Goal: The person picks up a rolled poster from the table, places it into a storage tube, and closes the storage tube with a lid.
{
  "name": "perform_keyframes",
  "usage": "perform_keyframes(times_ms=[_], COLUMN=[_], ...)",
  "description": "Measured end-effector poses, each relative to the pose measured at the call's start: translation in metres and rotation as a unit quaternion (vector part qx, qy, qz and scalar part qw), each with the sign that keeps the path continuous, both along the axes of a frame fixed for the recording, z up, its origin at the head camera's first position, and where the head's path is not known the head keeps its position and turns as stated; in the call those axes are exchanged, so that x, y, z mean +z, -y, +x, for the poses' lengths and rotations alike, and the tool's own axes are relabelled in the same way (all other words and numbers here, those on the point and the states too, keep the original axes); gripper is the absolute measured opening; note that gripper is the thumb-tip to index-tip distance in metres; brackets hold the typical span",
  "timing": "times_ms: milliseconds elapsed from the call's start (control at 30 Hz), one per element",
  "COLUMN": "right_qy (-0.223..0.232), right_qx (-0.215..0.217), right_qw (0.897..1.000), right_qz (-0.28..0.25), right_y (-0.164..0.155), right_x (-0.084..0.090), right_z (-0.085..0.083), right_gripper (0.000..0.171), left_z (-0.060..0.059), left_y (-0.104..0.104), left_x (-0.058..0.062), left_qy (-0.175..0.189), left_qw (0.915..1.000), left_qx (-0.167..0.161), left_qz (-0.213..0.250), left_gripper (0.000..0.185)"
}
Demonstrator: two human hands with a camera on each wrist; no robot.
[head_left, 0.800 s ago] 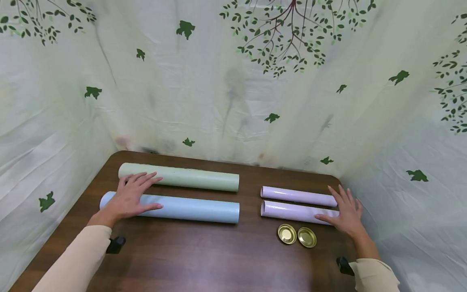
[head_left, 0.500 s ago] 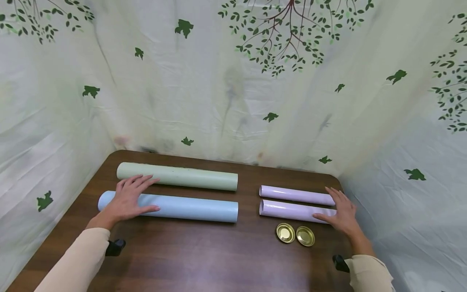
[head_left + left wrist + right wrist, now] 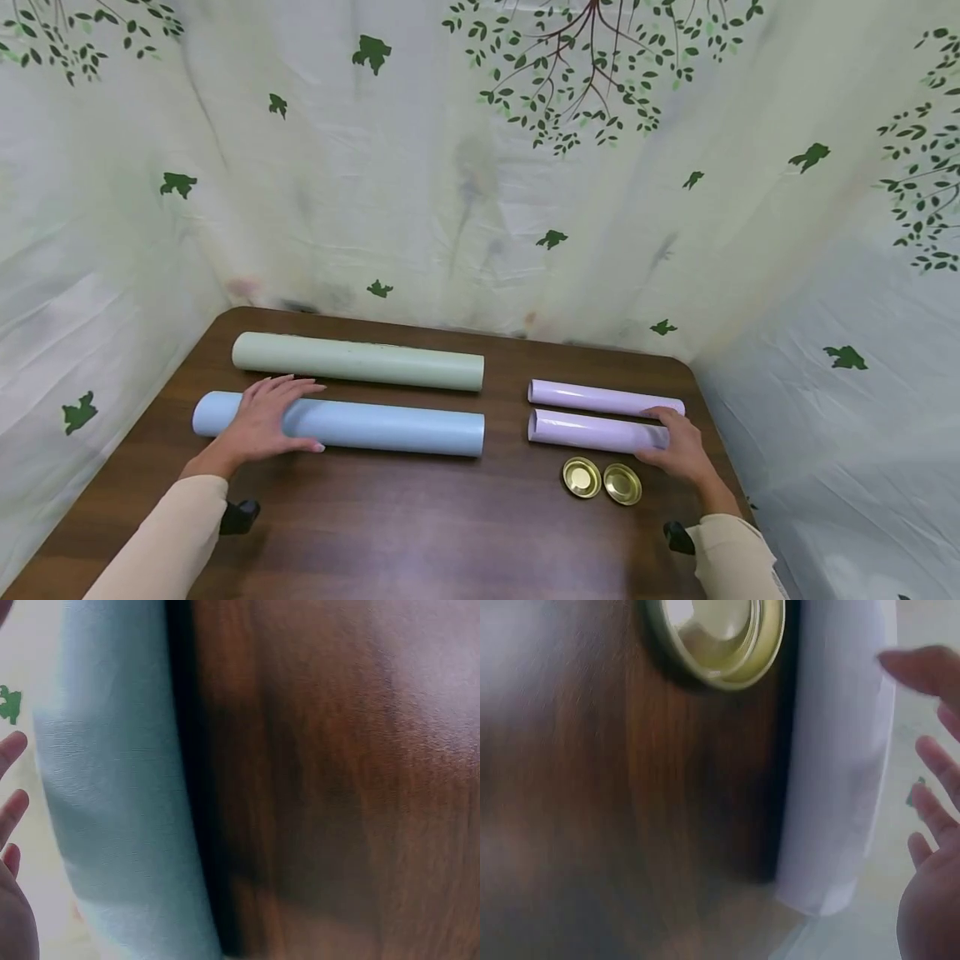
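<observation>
A blue tube [image 3: 397, 427] and the nearer lilac tube [image 3: 585, 430] are lying on the counter [image 3: 390, 533]. The left hand [image 3: 262, 423] is keeping its grip spread over the first; the right hand [image 3: 677, 448], also spread, has been moving inward over the second, seemingly still reaching, not yet holding.

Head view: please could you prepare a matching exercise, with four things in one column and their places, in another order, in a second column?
1. Green tube
2. Blue tube
3. Purple tubes
4. Gold dishes

A. Parallel pair, right hand at their right ends
B. Side by side, in front of a pair of tubes
C. Nearest to the left hand
D. Farthest back on the left

Pairs: 1-D, 2-C, 3-A, 4-B
</observation>
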State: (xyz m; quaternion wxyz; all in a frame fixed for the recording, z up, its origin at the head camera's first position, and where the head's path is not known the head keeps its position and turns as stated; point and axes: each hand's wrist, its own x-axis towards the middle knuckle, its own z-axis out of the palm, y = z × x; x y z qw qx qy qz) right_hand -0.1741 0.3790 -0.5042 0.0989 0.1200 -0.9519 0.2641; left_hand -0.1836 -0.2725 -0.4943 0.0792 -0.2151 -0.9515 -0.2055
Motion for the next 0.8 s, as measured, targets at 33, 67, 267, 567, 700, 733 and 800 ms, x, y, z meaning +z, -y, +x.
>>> perform_keyframes(times_ms=[33,67,267,567,700,733,800], right_qy=[0.003,0.008,0.017,0.043,0.046,0.047,0.05], right_qx=[-0.002,-0.003,0.0,-0.026,-0.04,-0.043,-0.05], right_qw=[1.0,1.0,1.0,0.998,0.997,0.997,0.996], right_qz=[0.002,0.003,-0.002,0.037,0.045,0.048,0.049], right_y=[0.001,0.001,0.004,0.007,0.01,0.01,0.011], right_x=[-0.001,-0.003,-0.01,-0.026,-0.03,-0.031,-0.032], right_z=[-0.001,-0.003,-0.006,-0.011,-0.011,-0.011,-0.011], right_gripper=[0.059,0.058,0.06,0.059,0.06,0.06,0.06], left_z=[0.0,-0.001,-0.003,-0.003,-0.003,-0.003,-0.003], left_y=[0.0,0.001,0.001,-0.001,-0.001,-0.001,-0.001], left_x=[-0.001,-0.003,-0.011,-0.016,-0.018,-0.02,-0.022], left_qy=[0.003,0.005,0.02,0.045,0.068,0.07,0.07], left_qw=[1.0,1.0,0.9996,0.999,0.9973,0.9969,0.9965], left_qx=[-0.002,-0.004,-0.008,0.009,0.02,0.023,0.027], left_qz=[0.0,-0.002,-0.019,0.001,0.022,0.026,0.036], left_gripper=[0.087,0.088,0.087,0.081,0.08,0.079,0.076])
